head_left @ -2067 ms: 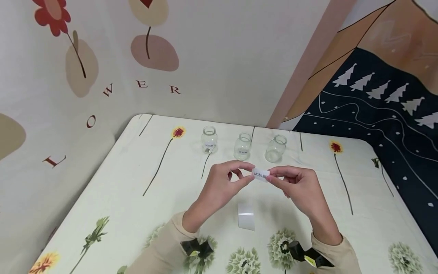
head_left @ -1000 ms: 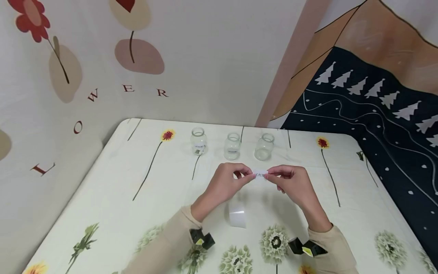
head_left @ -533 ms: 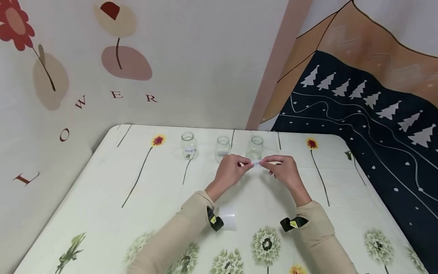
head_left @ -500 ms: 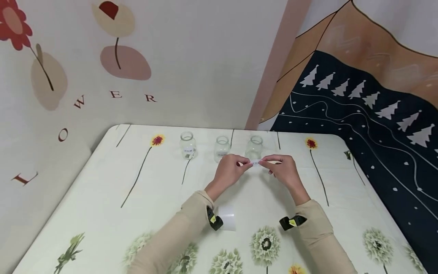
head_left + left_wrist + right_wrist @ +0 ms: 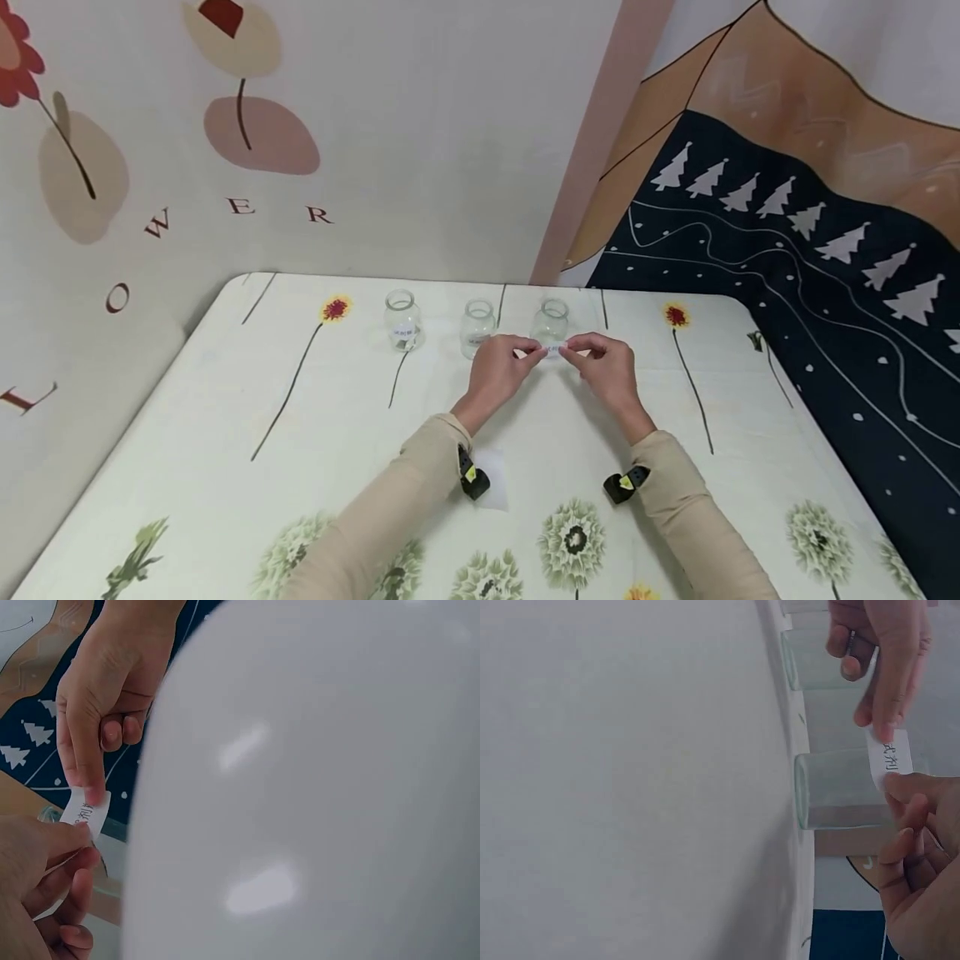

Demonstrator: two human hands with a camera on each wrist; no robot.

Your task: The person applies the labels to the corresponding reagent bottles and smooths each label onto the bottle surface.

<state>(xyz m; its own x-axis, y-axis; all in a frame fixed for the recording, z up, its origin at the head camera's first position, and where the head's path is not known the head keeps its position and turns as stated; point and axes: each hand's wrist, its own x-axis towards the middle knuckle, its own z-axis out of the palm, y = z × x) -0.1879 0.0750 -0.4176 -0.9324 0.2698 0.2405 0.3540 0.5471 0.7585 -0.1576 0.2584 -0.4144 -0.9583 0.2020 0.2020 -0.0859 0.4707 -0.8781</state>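
A small white label (image 5: 553, 349) with printed characters is stretched between my two hands. My left hand (image 5: 497, 371) pinches its left end between thumb and finger, and my right hand (image 5: 609, 375) pinches the other end. Right behind the label stands a clear glass jar (image 5: 552, 312), its lower body overlapped by the label in the head view. The right wrist view has the label (image 5: 900, 750) close against the side of this jar (image 5: 840, 787). Further left are a middle jar (image 5: 477, 321), partly covered by my left hand, and a left jar (image 5: 403, 317) bearing a similar label.
A white curved sheet (image 5: 492, 483) lies on the table near my left wrist. A pale glossy surface (image 5: 285, 787) fills much of the left wrist view. Behind the jars, the flowered tablecloth (image 5: 360, 450) meets a printed wall hanging (image 5: 420, 167).
Both hands have moved forward with the label, from above the table before the jars up to the right jar. The head view has shifted, so the scene slides left.
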